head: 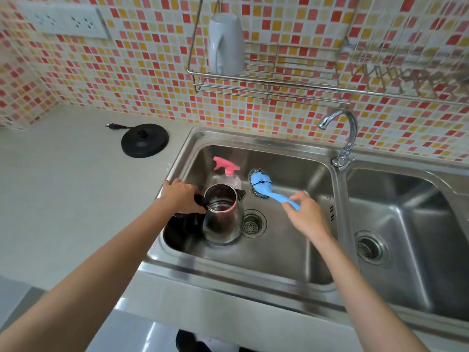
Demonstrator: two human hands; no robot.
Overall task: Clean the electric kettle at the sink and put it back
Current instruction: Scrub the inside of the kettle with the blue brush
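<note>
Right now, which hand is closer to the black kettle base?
Left. The left hand grips the kettle just right of the base; the right hand holds the brush much farther right.

Behind kettle point(223, 221), spray bottle point(227, 168) and scrubber point(261, 183); bare sink point(284, 240) floor to right.

We read no text, brand, number or sign anywhere in this view. The only candidate we note is a few small dark marks point(331, 212) stamped on the right inner wall of the sink point(253, 141), beside the divider. They are too small and blurred for us to make out.
</note>
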